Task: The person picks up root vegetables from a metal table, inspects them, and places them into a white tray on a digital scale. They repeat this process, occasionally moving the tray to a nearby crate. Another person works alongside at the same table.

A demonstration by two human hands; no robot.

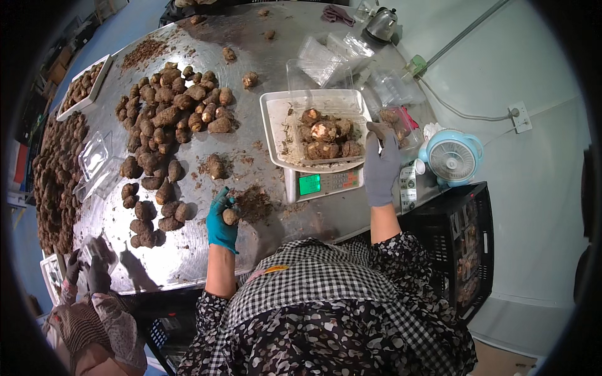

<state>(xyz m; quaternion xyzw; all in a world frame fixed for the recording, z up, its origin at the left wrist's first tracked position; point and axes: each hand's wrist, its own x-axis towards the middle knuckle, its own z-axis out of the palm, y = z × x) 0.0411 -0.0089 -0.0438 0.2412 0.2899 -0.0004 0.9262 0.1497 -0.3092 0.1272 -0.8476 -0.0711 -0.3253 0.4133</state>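
Note:
My left hand (222, 221), in a teal glove, holds one small taro corm (230, 216) above the steel table. My right hand (382, 164), in a grey glove, is at the right rim of the white tray (277, 162) on a digital scale (329, 184); its fingertips are near an open clear plastic clamshell box (305, 162). Whether they grip something is hard to tell. Several taro corms (324, 131) lie in the box, some with pale cut spots. The scale's green display is lit. A single taro (215, 166) lies on the table left of the scale.
A large taro pile (164, 113) covers the table's left middle. Empty clamshells (324, 56), a steel kettle (380, 26) and a blue fan (450, 157) stand along the wall side. A black crate (487, 249) is at right. A co-worker's gloved hands (96, 275) are at lower left.

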